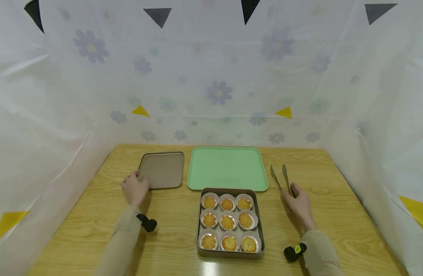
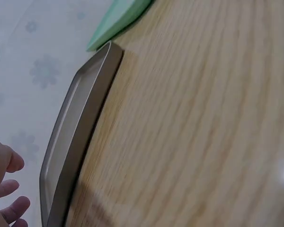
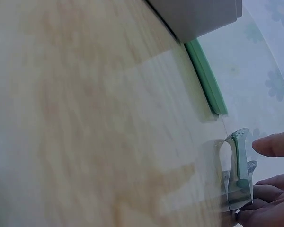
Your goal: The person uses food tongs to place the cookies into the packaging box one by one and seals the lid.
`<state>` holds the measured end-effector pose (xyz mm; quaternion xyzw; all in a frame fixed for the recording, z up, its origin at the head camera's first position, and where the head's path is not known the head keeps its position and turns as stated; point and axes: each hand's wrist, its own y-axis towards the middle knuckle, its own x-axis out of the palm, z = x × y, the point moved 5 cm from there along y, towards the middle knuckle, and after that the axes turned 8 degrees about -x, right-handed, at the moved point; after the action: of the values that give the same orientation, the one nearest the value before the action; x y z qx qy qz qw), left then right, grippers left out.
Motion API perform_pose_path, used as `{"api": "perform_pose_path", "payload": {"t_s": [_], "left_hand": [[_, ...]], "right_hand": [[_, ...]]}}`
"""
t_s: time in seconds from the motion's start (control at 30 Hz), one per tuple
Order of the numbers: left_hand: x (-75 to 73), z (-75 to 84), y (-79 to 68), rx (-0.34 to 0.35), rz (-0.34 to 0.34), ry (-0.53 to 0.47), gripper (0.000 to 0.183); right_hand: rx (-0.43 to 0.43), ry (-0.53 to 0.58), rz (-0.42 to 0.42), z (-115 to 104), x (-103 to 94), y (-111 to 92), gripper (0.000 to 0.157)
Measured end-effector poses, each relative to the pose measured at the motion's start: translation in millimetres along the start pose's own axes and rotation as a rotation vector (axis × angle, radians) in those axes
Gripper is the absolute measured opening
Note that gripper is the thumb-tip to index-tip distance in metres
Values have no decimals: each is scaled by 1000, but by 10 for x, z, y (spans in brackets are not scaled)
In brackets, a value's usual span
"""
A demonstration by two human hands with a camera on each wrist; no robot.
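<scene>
My left hand (image 1: 135,188) is at the left edge of a shallow brown baking tray (image 1: 163,170), overlapping its near left corner. In the left wrist view its fingers (image 2: 16,208) are relaxed and hold nothing. My right hand (image 1: 300,205) is at the near end of metal tongs (image 1: 275,177), whose two arms spread apart and point away from me. In the right wrist view the thumb (image 3: 273,144) is straight and apart from the tongs; the other fingers lie close beside them. A deep brown baking pan (image 1: 232,254) between the hands holds several cookies (image 1: 227,222) in white paper cups.
A mint green tray (image 1: 227,168) lies behind the pan, between the brown tray and the tongs. All stand on a wooden table (image 1: 176,237). White flower-patterned sheeting (image 1: 204,69) encloses the back and sides.
</scene>
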<state>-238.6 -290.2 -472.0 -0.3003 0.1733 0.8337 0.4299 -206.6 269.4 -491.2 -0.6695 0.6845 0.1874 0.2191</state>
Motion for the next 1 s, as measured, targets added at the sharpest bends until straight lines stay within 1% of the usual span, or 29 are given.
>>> {"api": "perform_pose_path", "payload": {"t_s": [0.07, 0.23, 0.33, 0.43, 0.53, 0.67, 0.77, 0.87, 1.0], "left_hand": [[-29, -29, 96, -20, -12, 39, 50], [-70, -70, 291, -32, -66, 134, 52], [-77, -79, 366, -14, -93, 191, 53], [-83, -65, 412, 20, -101, 231, 52], [-83, -46, 428, 32, -112, 246, 51], [-62, -38, 438, 31, -147, 259, 49], [-47, -38, 435, 31, -157, 258, 48], [-46, -30, 424, 34, -153, 256, 46], [-42, -44, 433, 17, -135, 260, 43]], "right_hand": [[9, 6, -2, 5, 2, 0, 78], [6, 9, -1, 10, 11, 3, 77], [5, 13, -6, 9, 19, 5, 78], [1, 15, -13, 7, 23, -1, 77], [-9, 10, -21, 2, 24, -8, 77], [-22, 9, -24, 5, 22, -15, 77], [-22, 13, -27, 15, 25, -6, 78], [-16, 17, -27, 22, 26, -3, 77], [-14, 14, -25, 18, 18, -3, 76]]}}
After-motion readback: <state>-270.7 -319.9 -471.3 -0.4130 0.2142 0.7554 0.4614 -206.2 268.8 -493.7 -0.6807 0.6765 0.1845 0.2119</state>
